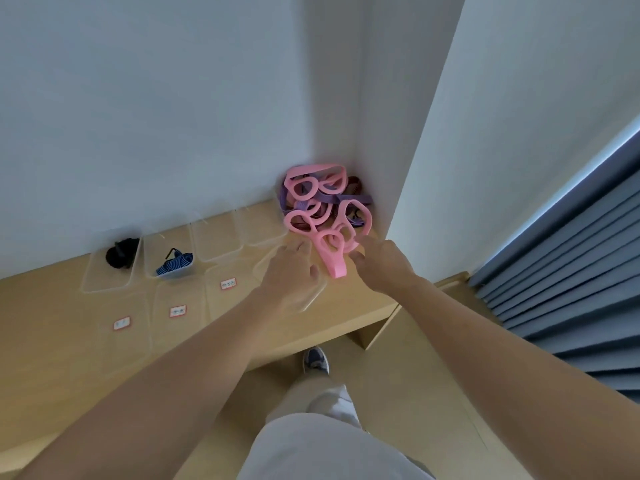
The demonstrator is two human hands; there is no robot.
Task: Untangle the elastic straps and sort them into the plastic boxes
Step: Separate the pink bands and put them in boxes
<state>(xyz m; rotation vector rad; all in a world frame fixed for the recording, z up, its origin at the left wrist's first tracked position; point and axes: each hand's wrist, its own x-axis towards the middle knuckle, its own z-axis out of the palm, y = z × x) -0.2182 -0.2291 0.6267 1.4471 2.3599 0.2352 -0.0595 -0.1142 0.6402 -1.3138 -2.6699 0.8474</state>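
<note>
Pink and purple straps (322, 213) are lying tangled in the corner beside the boxes (221, 237). Left hand (291, 270) and right hand (379, 263) are flanking one loop (333, 244), fingers (298, 248) loose, gripping nothing, likely to free it.

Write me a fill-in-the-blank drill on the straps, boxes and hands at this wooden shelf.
1. The tangled pile of elastic straps in the wall corner is mostly ___ on top.
2. The bunched strap in the leftmost clear plastic box is ___.
3. The blue-and-white striped strap lies in the ___ box from the left.
4. The left hand and right hand both reach toward the ___ of straps.

Missing words: pink; black; second; pile.
</note>
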